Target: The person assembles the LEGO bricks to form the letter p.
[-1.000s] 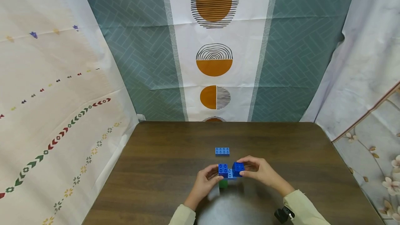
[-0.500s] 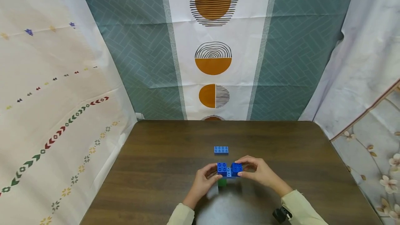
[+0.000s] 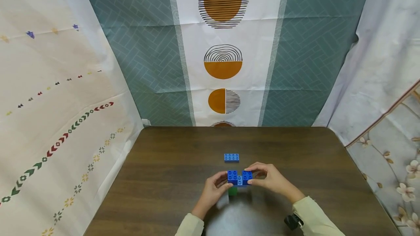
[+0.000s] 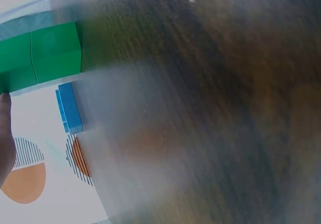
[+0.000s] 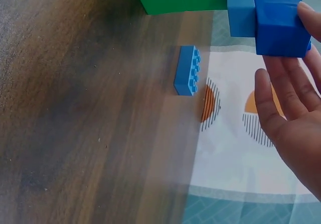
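Two green blocks (image 4: 56, 52) form a short column, topped by a light blue brick (image 5: 241, 13). On this brick's left end is a dark blue block (image 3: 232, 177), which my left hand (image 3: 211, 193) holds between thumb and fingers. My right hand (image 3: 273, 182) pinches a second dark blue block (image 5: 282, 27) at the right end, flush on the light blue brick. A strip of light blue studs shows between the two dark blocks. The left wrist view catches only part of a finger (image 4: 5, 138) beside the green; the dark blocks are outside it.
Behind the stack, a loose light blue brick (image 3: 231, 158) lies studs up on the brown wooden table (image 3: 170, 163). A patterned cloth (image 3: 226, 32) hangs beyond the far edge, and pale curtains (image 3: 82, 94) flank both sides.
The right-hand dark blue block has gone from tilted to level on the light blue brick, with my right hand still pinching it. My left hand keeps its hold.
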Tool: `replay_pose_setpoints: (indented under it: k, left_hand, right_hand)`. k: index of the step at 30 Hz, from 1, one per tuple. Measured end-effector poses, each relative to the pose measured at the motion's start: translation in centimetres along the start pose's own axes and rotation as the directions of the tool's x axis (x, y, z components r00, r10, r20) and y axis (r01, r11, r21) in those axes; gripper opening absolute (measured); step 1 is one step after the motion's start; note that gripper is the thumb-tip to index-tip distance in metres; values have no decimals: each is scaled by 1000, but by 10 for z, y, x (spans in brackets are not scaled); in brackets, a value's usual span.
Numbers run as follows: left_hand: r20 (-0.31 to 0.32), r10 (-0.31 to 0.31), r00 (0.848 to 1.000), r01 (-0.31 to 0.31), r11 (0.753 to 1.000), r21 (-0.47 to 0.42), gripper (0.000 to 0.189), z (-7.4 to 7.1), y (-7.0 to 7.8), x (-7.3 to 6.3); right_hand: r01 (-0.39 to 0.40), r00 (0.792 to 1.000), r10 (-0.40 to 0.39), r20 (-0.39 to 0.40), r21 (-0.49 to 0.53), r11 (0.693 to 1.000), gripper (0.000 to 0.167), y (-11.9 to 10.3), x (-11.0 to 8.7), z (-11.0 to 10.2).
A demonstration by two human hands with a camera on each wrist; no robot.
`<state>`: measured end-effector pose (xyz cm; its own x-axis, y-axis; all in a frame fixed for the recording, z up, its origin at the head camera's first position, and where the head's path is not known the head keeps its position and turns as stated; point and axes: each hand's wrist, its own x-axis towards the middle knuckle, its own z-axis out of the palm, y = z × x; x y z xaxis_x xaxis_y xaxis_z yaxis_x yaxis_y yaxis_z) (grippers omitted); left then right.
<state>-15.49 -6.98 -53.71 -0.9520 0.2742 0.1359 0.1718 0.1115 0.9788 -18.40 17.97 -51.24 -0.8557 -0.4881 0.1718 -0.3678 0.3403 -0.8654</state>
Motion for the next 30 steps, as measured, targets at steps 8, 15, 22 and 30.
replay_pose_setpoints:
  k: [8,15,22,30]
  left_hand:
    - [-8,-5,1000,5,1000,0,35,-1,9,-2]
    - [-5,1,1000,-1,1000,-15,34,0,6,-2]
    - [-3,11,1000,-11,1000,-21,34,1,4,-1]
    - [-16,-7,1000,6,999,-31,35,2,-23,4]
  right_hand:
    - [-39,999,39,26,10,999,33,-1,3,-2]
    - [-46,997,45,63,10,999,31,3,2,-4]
    - [-4,1000,3,17,21,1000,26,7,4,-5]
    - [-21,995,28,-98,72,997,28,11,17,-6]
